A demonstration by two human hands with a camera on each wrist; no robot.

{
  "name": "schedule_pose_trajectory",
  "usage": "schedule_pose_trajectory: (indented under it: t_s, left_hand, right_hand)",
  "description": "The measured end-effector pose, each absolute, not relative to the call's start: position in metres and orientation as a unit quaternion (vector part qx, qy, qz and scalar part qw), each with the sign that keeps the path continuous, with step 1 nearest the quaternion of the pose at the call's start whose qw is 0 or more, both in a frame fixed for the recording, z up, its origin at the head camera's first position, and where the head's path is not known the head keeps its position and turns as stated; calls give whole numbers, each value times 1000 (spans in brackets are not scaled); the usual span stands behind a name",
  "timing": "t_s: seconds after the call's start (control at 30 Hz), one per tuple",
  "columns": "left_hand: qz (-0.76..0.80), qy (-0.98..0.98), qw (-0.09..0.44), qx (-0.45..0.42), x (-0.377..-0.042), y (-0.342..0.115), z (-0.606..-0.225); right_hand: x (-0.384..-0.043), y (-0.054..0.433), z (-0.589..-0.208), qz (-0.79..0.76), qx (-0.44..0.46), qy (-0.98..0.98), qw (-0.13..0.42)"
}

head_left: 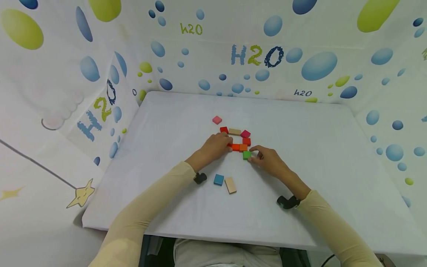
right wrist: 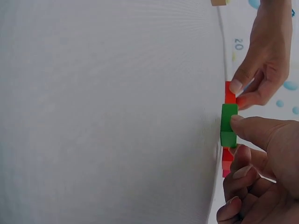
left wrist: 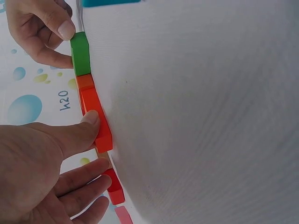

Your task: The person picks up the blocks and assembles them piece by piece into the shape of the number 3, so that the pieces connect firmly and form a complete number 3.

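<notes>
Near the table's middle, flat coloured blocks form a small loop. My right hand pinches a green block between thumb and index finger at the loop's near right corner. That block touches an orange block. To its left lies a red-orange block, whose left end my left hand holds with thumb and index finger; the index finger is partly hidden. The other left fingers reach toward a red block. A wooden block, a crimson block and another red block complete the far and right sides.
A pink block lies alone beyond the loop. Nearer the person are a blue block and a second wooden block. White cloth covers the table, and printed curtains surround its back and sides.
</notes>
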State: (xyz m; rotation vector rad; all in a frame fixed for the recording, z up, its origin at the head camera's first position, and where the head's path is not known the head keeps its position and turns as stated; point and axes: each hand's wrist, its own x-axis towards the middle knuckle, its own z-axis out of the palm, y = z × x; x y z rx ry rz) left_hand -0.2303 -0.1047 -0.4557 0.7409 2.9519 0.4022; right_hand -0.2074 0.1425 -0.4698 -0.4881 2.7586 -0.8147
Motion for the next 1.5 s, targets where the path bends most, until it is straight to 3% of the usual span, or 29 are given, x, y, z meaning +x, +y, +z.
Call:
schedule_pose_trajectory:
  t_s: [0.37,0.63,0.87,1.13,1.5]
  left_hand:
    - [127,961,22,243,-231,-106,-459]
    - [128,961,28,244,-232,-107,-459]
    - [119,961,29,246,-234,-108,-460]
    - [116,962,34,245,-235,-110,-465]
    - [118,961,24,247,-236,-110,-461]
  right_hand:
    - [-205,142,-467,-278,-160,940,116]
    - [-210,137,-447,-273,-177,942,81]
    - [-260,115,-422,-241,-198,947,71]
    - [-328,59,-414,-169,-286,937,106]
    - [-366,8,-430,-118,-272,939,176]
